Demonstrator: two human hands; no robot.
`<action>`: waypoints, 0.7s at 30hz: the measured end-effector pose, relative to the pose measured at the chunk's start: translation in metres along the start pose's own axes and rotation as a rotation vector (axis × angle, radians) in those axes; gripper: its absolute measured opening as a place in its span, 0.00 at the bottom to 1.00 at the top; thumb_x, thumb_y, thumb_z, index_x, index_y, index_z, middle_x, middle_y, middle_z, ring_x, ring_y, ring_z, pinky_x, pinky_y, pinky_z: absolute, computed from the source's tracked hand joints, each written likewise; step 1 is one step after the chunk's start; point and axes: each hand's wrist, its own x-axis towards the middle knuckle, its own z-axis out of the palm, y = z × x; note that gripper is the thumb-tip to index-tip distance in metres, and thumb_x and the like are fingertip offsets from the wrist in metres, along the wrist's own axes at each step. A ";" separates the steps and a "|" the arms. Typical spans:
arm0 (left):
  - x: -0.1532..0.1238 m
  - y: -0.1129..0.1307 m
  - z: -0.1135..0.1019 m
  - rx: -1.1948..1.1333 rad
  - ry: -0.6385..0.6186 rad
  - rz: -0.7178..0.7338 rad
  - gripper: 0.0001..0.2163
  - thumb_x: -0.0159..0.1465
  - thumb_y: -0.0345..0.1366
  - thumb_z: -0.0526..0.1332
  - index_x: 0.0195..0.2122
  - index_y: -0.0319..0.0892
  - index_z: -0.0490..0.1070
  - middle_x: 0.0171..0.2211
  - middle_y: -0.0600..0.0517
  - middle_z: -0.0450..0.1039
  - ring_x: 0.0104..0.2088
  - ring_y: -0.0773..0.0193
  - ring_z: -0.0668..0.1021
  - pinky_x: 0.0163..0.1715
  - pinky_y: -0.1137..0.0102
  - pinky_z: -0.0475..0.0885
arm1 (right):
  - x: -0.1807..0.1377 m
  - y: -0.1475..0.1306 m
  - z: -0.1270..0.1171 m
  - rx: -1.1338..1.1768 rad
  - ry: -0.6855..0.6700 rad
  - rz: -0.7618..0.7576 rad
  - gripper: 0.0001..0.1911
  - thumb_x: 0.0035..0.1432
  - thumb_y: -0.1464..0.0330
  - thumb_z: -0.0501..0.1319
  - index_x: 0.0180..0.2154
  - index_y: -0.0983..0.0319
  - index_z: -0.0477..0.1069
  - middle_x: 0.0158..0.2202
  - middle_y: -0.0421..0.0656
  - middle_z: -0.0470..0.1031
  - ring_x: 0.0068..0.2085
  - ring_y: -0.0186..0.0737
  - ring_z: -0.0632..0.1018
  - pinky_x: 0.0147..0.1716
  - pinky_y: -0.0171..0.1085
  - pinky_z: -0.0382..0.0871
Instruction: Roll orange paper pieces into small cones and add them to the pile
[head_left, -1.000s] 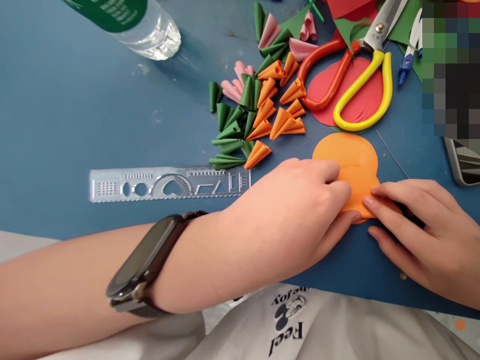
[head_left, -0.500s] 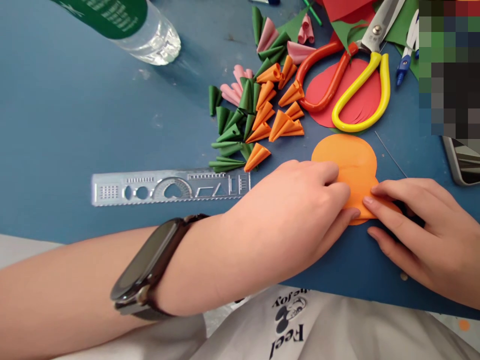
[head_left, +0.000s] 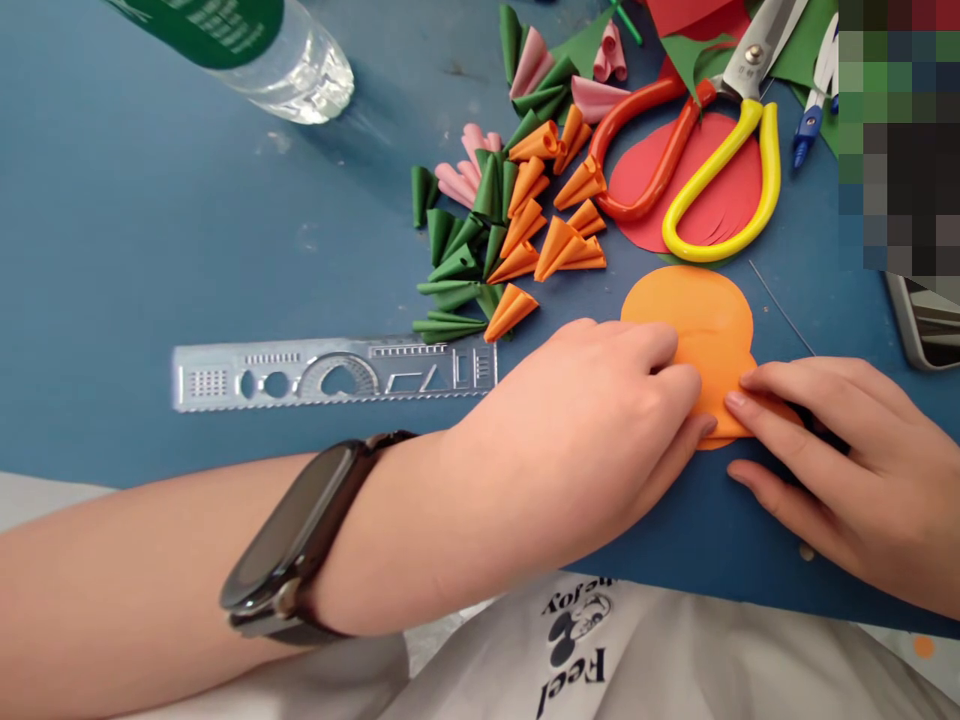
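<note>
A rounded piece of orange paper (head_left: 697, 300) lies on the blue table, its near edge folded over. My left hand (head_left: 600, 420), with a dark watch band on the wrist, has its fingers curled on the paper and the thumb at the fold. Two fingertips of my right hand (head_left: 847, 450) press the paper's right side, while the thumb rests apart on the table. Those right fingers are stretched out and spread. My hands hide parts of the fold. A thin needle-like rod (head_left: 780, 305) lies just right of the paper.
Scissors (head_left: 750, 130) with red and yellow handles lie on red paper circles (head_left: 637, 190). Rolled orange paper cones (head_left: 559, 250), green cones (head_left: 454, 262) and pink ones sit left of them. A clear ruler (head_left: 337, 375), a bottle (head_left: 300, 70) and a phone (head_left: 926, 325) are nearby.
The view has shifted slightly, moving the table items a little left. My right thumb has slid slightly left; otherwise both hands keep the same position on the orange paper.
</note>
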 end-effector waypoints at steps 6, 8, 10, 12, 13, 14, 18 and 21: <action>0.000 0.000 -0.001 0.008 -0.026 -0.011 0.16 0.78 0.35 0.58 0.32 0.42 0.76 0.32 0.48 0.73 0.29 0.56 0.73 0.31 0.63 0.61 | 0.000 0.000 0.000 0.002 0.008 0.001 0.15 0.73 0.75 0.66 0.56 0.80 0.78 0.53 0.65 0.81 0.52 0.61 0.80 0.54 0.56 0.80; 0.000 0.000 0.000 0.008 -0.033 -0.014 0.16 0.78 0.35 0.58 0.32 0.42 0.76 0.33 0.48 0.74 0.29 0.57 0.74 0.31 0.63 0.60 | 0.001 0.000 0.000 0.005 0.010 -0.001 0.15 0.72 0.76 0.67 0.56 0.81 0.78 0.53 0.65 0.80 0.52 0.62 0.81 0.54 0.56 0.80; 0.001 0.001 0.000 0.011 -0.030 -0.013 0.16 0.79 0.35 0.57 0.33 0.42 0.76 0.33 0.48 0.74 0.30 0.57 0.74 0.31 0.63 0.60 | 0.001 0.001 0.000 0.009 0.010 -0.009 0.16 0.72 0.76 0.67 0.56 0.81 0.77 0.53 0.65 0.80 0.52 0.62 0.81 0.53 0.56 0.80; 0.001 0.001 0.001 0.014 -0.029 -0.011 0.16 0.79 0.35 0.57 0.33 0.42 0.77 0.34 0.48 0.75 0.30 0.56 0.74 0.31 0.63 0.60 | 0.001 0.001 0.000 0.009 0.013 -0.012 0.16 0.72 0.76 0.68 0.56 0.81 0.77 0.53 0.66 0.79 0.52 0.63 0.81 0.53 0.57 0.81; 0.002 0.000 0.001 0.014 -0.027 -0.009 0.16 0.79 0.35 0.57 0.34 0.42 0.77 0.34 0.48 0.75 0.30 0.56 0.74 0.31 0.63 0.60 | 0.001 0.001 0.000 0.006 0.013 -0.011 0.16 0.72 0.76 0.68 0.57 0.81 0.77 0.53 0.66 0.79 0.52 0.63 0.81 0.53 0.57 0.81; 0.002 0.000 0.001 0.014 -0.024 -0.007 0.16 0.79 0.36 0.57 0.34 0.42 0.77 0.34 0.48 0.75 0.30 0.56 0.74 0.31 0.63 0.60 | 0.001 0.001 0.000 0.000 0.012 -0.010 0.16 0.72 0.76 0.68 0.57 0.81 0.77 0.53 0.66 0.79 0.52 0.63 0.81 0.52 0.57 0.82; 0.002 -0.002 0.001 0.022 -0.013 0.000 0.16 0.79 0.36 0.56 0.34 0.42 0.77 0.33 0.48 0.75 0.30 0.56 0.74 0.32 0.62 0.62 | 0.002 0.001 0.001 -0.026 0.009 -0.013 0.16 0.73 0.75 0.66 0.57 0.80 0.77 0.52 0.65 0.81 0.51 0.62 0.81 0.50 0.59 0.83; 0.001 -0.001 0.002 0.034 -0.018 0.001 0.16 0.79 0.35 0.56 0.33 0.42 0.77 0.33 0.48 0.74 0.30 0.56 0.74 0.32 0.62 0.62 | 0.002 0.001 0.002 -0.018 0.006 -0.006 0.17 0.71 0.75 0.68 0.57 0.80 0.77 0.52 0.66 0.81 0.50 0.64 0.81 0.49 0.61 0.83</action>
